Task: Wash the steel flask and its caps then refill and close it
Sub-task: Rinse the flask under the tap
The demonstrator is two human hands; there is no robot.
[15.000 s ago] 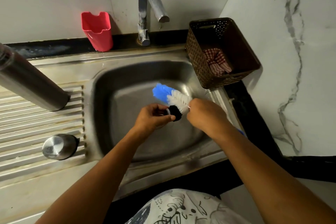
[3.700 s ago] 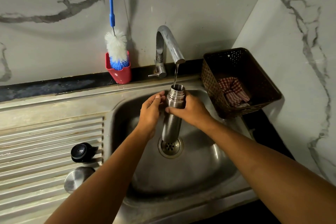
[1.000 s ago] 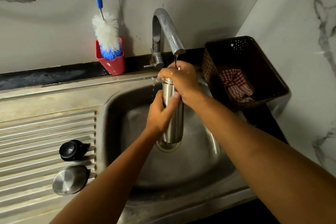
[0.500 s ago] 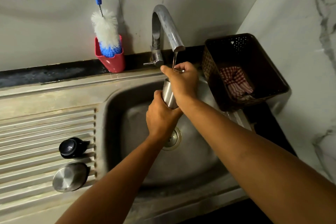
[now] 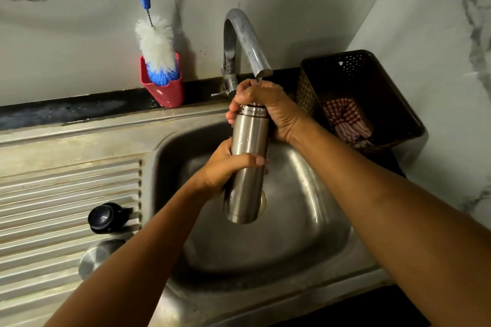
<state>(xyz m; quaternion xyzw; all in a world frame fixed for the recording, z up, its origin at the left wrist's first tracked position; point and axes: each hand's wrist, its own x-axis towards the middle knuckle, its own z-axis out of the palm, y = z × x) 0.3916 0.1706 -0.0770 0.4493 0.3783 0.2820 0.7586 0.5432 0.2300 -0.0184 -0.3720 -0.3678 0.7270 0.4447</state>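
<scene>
I hold the steel flask (image 5: 245, 188) upright over the sink basin (image 5: 305, 220), just below the tap spout (image 5: 261, 69). My left hand (image 5: 225, 170) grips its body around the middle. My right hand (image 5: 268, 106) is cupped over its mouth, fingers curled round the neck, and hides the opening. A thin run of water leaves the spout onto my right hand. The black inner cap (image 5: 105, 218) and the steel outer cap (image 5: 97, 257) lie on the ribbed drainboard (image 5: 53, 194) at the left.
A blue and white bottle brush (image 5: 156, 48) stands in a red holder (image 5: 166, 90) against the back wall, left of the tap. A brown perforated basket (image 5: 372, 93) with a checked cloth (image 5: 345, 119) sits right of the sink. Marble walls close the back and right.
The flask has come back upright and lower in my hands after being lifted and tilted half a second ago. My right hand still covers its mouth under the tap.
</scene>
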